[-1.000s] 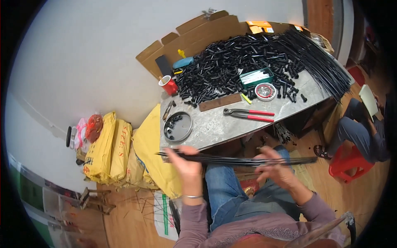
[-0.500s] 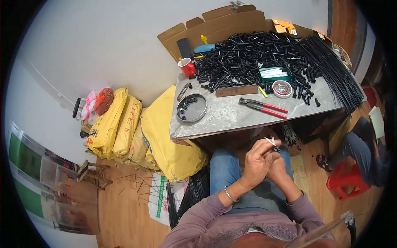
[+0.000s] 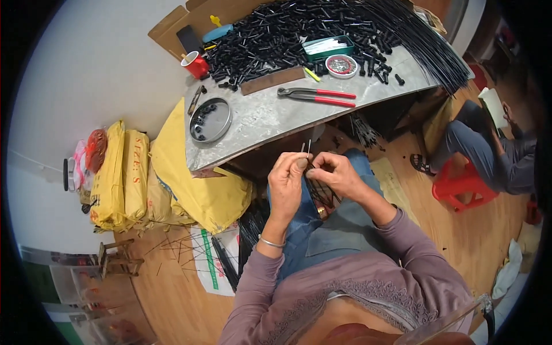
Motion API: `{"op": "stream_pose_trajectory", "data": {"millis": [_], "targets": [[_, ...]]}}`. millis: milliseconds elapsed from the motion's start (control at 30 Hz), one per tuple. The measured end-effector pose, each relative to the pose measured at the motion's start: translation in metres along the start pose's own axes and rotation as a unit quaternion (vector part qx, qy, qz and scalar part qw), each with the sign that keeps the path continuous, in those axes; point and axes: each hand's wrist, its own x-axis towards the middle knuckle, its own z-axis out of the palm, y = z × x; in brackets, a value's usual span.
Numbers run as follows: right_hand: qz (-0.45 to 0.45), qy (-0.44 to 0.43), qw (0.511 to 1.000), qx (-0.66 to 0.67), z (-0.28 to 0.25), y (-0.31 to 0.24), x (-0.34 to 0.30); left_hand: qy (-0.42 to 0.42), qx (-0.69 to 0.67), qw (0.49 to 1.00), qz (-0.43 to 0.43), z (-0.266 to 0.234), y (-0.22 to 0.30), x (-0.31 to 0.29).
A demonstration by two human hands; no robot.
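In front of the table edge, above my lap, my two hands meet. My left hand is pinched around thin upright rods, pale and dark, whose tips stick up past the fingers. Close beside it, my right hand has its thumb and fingers curled together near the same rods; what lies in its fingertips is too small to make out. Several thin dark rods show below the hands, over my lap. On the table near them lie red-handled pincers and a round metal tray holding small black parts.
A heap of black tube-like parts and a bundle of long black rods cover the table's far side. A green box and a round dish stand before them. Yellow sacks lean left; a person on a red stool sits right.
My view has turned, so the table sits higher and further left. My hands, closely clasped together before, are now raised side by side with thin rods upright; a white strip at the fingers no longer shows.
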Motion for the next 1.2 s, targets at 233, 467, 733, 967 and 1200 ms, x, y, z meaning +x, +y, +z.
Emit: {"op": "stream_pose_trajectory", "data": {"millis": [233, 467, 733, 967, 1200], "targets": [[0.03, -0.01, 0.997, 0.068, 0.003, -0.007, -0.002, 0.045, -0.073, 0.991, -0.103, 0.004, -0.025, -0.011], [0.078, -0.178, 0.965, 0.176, -0.021, -0.014, 0.003, -0.158, -0.418, 0.883, -0.141, -0.003, -0.021, 0.004], [-0.048, 0.114, 0.992, 0.029, 0.021, -0.008, -0.011, 0.081, -0.388, 0.912, -0.109, 0.03, -0.001, -0.003], [-0.01, 0.03, 0.999, 0.009, 0.028, -0.015, 0.008, 0.19, -0.354, 0.913, -0.065, 0.036, -0.003, 0.003], [0.043, -0.042, 0.995, 0.079, 0.034, -0.03, 0.014, 0.082, -0.1, 0.992, -0.008, -0.028, -0.023, 0.014]]}}
